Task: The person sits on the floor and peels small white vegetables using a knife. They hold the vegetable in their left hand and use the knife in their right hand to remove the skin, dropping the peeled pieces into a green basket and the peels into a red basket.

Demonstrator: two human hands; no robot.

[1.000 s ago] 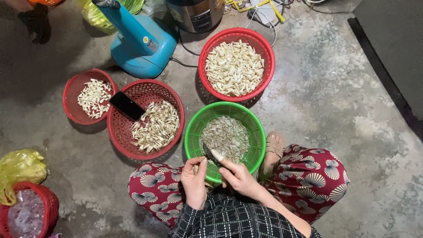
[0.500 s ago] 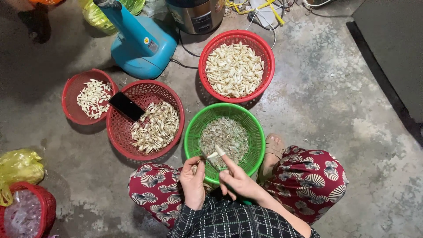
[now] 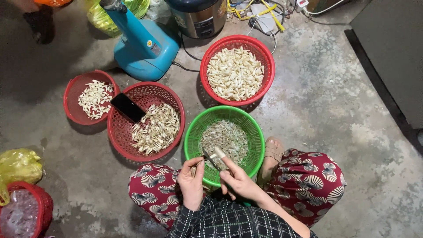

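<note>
I squat over a green basket [image 3: 196, 132] of thin peelings. My right hand [image 3: 235, 180] pinches a pale garlic clove [image 3: 219, 153] above the basket's near rim. My left hand [image 3: 192, 178] grips a small dark knife [image 3: 207, 157] whose blade points at the clove. A red basket [image 3: 269, 57] of whole pale cloves stands beyond the green one. To the left, a wider red basket [image 3: 119, 136] holds peeled cloves and a black phone [image 3: 128, 107].
A small red basket [image 3: 70, 105] with a few cloves sits far left. Behind stand a blue machine [image 3: 143, 42], a steel cooker [image 3: 200, 17] and cables. At the lower left lie a yellow bag [image 3: 17, 165] and a red basket [image 3: 42, 205].
Both hands have drawn together over the green basket's near rim, and the knife now meets the clove. The baskets have not moved.
</note>
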